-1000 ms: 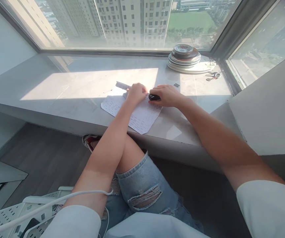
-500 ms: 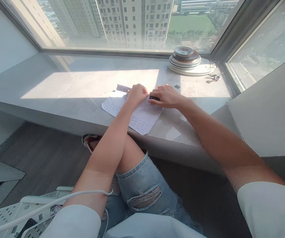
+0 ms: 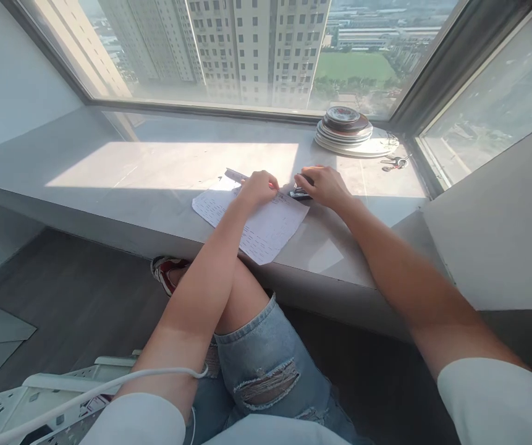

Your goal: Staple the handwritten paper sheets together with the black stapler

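Observation:
Handwritten or printed paper sheets [image 3: 270, 232] lie on the windowsill, a corner reaching its front edge. My left hand [image 3: 259, 187] is closed at the sheets' far edge, fingers pinched on the paper. Past that hand, a narrow greyish strip [image 3: 235, 175] sticks out; whether it belongs to the paper I cannot tell. My right hand [image 3: 325, 185] wraps round a black stapler [image 3: 299, 193], whose base rests just right of the paper's edge. Part of the stapler is hidden under the fingers.
A stack of plates [image 3: 343, 133] stands at the sill's back right, with keys [image 3: 395, 163] beside it. The window [image 3: 256, 55] rises behind. White perforated shelving [image 3: 38, 395] is at lower left, and a white cable [image 3: 108, 377] crosses my left arm.
My right hand has drawn the stapler to the right, off the paper's edge, and shows more of it. My left hand stays at the paper. The view has tilted up slightly.

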`<state>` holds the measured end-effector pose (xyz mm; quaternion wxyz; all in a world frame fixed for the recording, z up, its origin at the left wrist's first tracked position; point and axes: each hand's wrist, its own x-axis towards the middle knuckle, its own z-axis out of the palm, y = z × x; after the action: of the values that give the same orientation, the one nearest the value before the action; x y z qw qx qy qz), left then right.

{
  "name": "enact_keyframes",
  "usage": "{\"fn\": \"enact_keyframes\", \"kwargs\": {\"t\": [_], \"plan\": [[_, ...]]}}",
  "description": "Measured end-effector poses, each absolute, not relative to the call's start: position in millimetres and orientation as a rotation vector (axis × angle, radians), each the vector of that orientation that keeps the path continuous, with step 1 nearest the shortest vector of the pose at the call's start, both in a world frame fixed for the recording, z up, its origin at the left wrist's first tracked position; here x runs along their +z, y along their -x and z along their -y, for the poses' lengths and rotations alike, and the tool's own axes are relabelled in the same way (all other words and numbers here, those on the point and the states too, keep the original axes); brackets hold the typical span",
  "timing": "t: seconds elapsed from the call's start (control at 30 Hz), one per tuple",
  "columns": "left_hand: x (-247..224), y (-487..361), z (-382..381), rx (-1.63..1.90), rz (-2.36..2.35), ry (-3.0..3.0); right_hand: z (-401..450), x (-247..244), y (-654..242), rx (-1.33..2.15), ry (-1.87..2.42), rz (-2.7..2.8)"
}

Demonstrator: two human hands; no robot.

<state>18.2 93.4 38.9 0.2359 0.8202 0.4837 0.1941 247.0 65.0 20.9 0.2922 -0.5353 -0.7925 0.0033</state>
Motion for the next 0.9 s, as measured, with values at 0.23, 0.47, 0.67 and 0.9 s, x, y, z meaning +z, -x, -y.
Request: {"fn": "enact_keyframes", "kwargs": {"t": [0.23, 0.47, 0.67, 0.9], "plan": [[39, -22, -90, 0.588, -1.281, -2.269, -64, 19, -253, 0.090, 1.386, 2.155], [37, -22, -92, 0.618, -1.374, -2.224, -56, 26, -249, 0.214, 1.287, 2.261], [41, -22, -91, 0.552, -1.481, -2.221, -54, 29, -246, 0.265, 1.320, 2.183], [49, -23, -87, 0.482, -1.632, -2.214, -57, 28, -248, 0.291, 1.322, 2.185]]}}
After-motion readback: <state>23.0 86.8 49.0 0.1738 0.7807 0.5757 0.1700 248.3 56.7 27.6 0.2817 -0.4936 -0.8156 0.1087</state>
